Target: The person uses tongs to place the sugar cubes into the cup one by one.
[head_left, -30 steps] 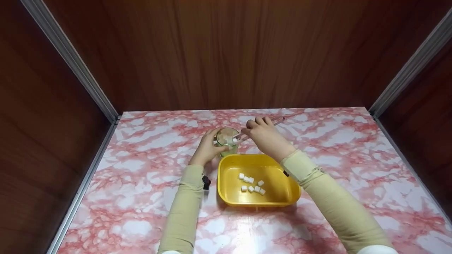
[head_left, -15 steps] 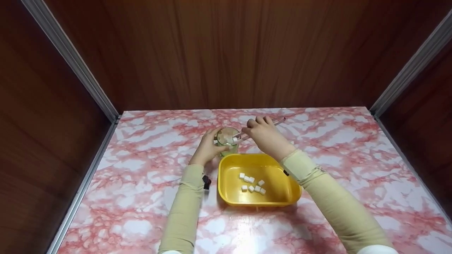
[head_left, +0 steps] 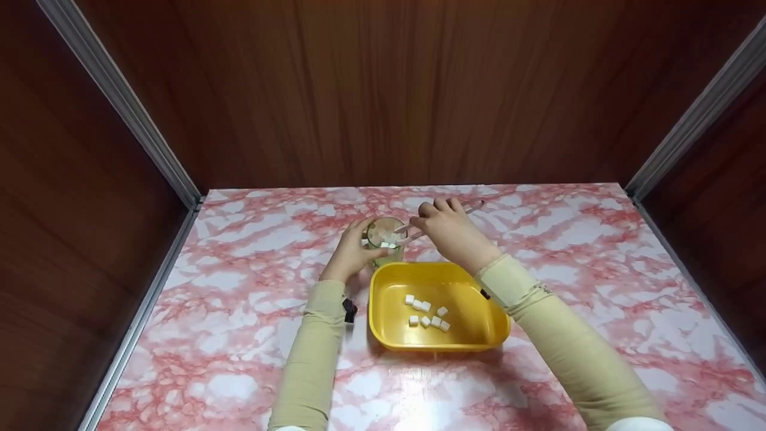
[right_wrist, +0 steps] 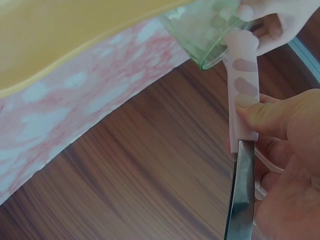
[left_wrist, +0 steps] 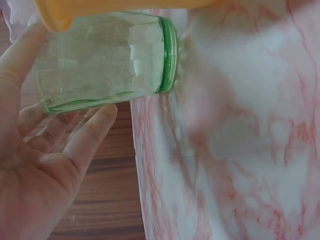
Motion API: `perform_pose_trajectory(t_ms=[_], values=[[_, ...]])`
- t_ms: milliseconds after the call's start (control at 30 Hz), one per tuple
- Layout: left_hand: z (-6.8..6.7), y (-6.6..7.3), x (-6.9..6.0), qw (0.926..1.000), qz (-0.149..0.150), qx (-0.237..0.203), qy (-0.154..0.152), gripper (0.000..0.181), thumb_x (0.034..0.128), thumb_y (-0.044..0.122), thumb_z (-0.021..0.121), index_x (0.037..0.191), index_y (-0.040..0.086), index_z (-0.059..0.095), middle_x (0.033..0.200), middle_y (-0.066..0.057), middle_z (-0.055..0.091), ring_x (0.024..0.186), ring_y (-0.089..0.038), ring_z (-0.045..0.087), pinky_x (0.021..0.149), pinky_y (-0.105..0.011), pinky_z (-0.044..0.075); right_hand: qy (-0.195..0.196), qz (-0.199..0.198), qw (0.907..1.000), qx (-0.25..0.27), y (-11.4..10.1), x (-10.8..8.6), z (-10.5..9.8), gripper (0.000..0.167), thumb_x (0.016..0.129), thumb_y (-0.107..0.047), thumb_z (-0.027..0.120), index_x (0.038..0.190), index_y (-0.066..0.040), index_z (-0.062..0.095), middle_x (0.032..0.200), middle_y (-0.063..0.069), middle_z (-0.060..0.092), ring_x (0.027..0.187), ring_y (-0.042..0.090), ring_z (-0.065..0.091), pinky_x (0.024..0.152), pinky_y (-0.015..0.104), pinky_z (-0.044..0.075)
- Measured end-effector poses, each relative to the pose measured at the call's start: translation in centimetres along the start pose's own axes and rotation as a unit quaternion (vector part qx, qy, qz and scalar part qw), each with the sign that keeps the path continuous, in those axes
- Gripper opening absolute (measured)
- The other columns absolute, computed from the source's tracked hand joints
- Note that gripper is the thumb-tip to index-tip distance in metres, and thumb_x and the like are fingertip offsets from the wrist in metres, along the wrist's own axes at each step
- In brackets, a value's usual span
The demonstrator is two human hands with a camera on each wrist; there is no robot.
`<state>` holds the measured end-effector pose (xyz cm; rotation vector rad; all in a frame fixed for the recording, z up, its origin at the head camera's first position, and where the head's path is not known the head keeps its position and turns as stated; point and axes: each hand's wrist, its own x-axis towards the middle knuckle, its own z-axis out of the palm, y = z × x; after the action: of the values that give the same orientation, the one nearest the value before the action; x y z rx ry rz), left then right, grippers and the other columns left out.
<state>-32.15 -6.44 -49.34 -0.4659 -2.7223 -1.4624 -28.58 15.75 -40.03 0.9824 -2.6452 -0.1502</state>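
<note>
My left hand (head_left: 350,254) holds a clear green glass (left_wrist: 105,60) upright on the marbled tabletop, thumb on the near side and fingers around the far side. White cubes (left_wrist: 136,60) lie at the bottom of the glass. Above its rim, my right hand (head_left: 455,233) grips a pair of tongs (right_wrist: 245,90) with pale pink, paw-patterned ends and a metal strip. The tongs' tips point into the glass mouth, slightly apart, and no cube shows between them. Several more white cubes (head_left: 425,306) are in a yellow tray (head_left: 479,346) just in front of the glass.
Brown wood-grain panels (head_left: 389,90) enclose the red-and-white marbled table (head_left: 239,335) at the back and both sides, with metal strips (head_left: 119,96) at the corners. My right forearm reaches over the tray's right edge.
The white cube between the tongs' tips has been let go and has dropped into the glass. The tips have parted a little. Both hands stay in nearly the same place.
</note>
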Motion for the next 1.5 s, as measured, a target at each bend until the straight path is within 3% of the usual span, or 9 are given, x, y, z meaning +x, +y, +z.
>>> perform_pose_trajectory(t_ms=[733,1100,1500], values=[[0.0,0.1,-0.1,0.9999,-0.013,0.010,-0.001,0.083,0.0757,0.032,0.082,0.145,0.013,0.041,0.150,-0.015,0.032,0.139,-0.032,0.024,0.113,-0.044,0.022,-0.015,0.019,0.9991,0.034,1.0,-1.5,-0.4,0.033,0.085,0.007,0.066,0.114,-0.010,0.070,0.105,0.011,0.058,0.099,0.031,0.046,0.089,0.048,0.037],[0.0,0.0,-0.1,1.0000,-0.008,-0.003,0.002,0.081,0.0750,0.029,0.083,0.144,0.016,0.043,0.147,-0.014,0.036,0.129,-0.027,0.039,0.106,-0.040,0.035,-0.005,0.019,0.9984,0.053,2.0,-2.5,-0.3,0.033,0.083,0.009,0.068,0.110,-0.008,0.069,0.101,0.011,0.057,0.094,0.031,0.045,0.084,0.047,0.036],[0.1,-0.1,-0.1,1.0000,0.000,0.007,0.005,0.081,0.0746,0.028,0.083,0.144,0.014,0.044,0.146,-0.015,0.037,0.131,-0.029,0.037,0.108,-0.042,0.032,-0.022,0.014,0.9983,0.052,1.9,-3.6,-0.6,0.035,0.083,0.012,0.066,0.111,-0.008,0.069,0.103,0.012,0.057,0.098,0.032,0.046,0.085,0.048,0.035]])
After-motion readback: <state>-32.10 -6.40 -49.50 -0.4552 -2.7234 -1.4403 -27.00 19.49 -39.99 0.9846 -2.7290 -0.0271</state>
